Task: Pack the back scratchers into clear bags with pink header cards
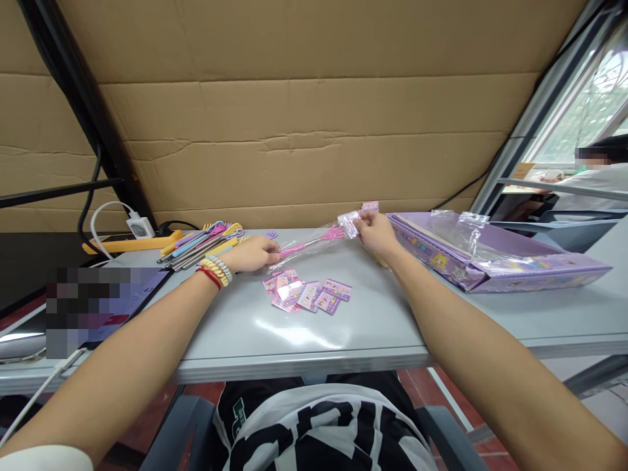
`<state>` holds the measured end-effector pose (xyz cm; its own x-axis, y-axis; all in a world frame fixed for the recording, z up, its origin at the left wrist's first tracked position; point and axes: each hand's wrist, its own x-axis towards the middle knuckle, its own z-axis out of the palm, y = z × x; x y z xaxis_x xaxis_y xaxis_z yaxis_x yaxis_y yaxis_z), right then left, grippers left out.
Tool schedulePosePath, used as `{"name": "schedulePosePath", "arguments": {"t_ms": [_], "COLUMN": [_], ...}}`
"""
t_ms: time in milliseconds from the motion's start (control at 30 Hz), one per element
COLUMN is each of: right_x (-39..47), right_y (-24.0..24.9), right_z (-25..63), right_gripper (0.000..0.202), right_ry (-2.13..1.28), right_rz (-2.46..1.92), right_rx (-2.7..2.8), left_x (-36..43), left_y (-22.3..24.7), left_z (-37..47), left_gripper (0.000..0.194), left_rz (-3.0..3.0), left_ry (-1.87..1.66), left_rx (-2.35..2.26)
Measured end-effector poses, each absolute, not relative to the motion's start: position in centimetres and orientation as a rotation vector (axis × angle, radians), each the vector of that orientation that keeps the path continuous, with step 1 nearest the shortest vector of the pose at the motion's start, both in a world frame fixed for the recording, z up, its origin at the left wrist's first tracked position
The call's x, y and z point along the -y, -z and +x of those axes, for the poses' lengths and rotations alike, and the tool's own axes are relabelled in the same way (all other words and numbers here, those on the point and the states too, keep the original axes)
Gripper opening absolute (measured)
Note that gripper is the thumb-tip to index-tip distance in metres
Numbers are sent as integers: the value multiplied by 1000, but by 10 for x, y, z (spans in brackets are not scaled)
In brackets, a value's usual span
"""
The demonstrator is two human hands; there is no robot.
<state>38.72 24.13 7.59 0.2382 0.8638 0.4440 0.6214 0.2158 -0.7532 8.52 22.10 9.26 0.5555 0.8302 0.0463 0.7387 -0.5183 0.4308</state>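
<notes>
A pink back scratcher (pixel 307 244) with a thin metal shaft lies inside a long clear plastic bag (pixel 321 239), just above the table. My left hand (pixel 254 254) is closed on the bag's left end, around the scratcher's pink handle. At the other end, the fingers of my right hand (pixel 377 234) pinch the bag near its shiny printed top (pixel 348 224). Small pink and purple printed cards (pixel 309 296) are spread on the table below the bag. Beside my left hand is a pile of back scratchers (pixel 206 243) with metal shafts and coloured handles.
An open purple box (pixel 490 255) with clear plastic wrappers stands on the right of the grey table (pixel 304 353). A laptop (pixel 122 307), a white charger (pixel 140 226) and a yellow bar (pixel 142 244) are at left. Cardboard (pixel 314 111) walls the back. Another person sits far right.
</notes>
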Motion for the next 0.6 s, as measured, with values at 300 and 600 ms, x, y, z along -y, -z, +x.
{"name": "schedulePosePath", "arguments": {"t_ms": [300,600], "right_x": [-220,-183], "right_y": [-91,-82], "right_z": [368,309], "right_gripper": [18,44], "right_ry": [-212,-1039], "right_rz": [-1181,-750], "right_rx": [1578,2348], "left_x": [-222,-201], "left_y": [-79,-81], "left_z": [98,122], "left_gripper": [24,19], "left_rz": [1948,1610], "left_ry": [-826,-952], "left_rx": [-1147,-945]}}
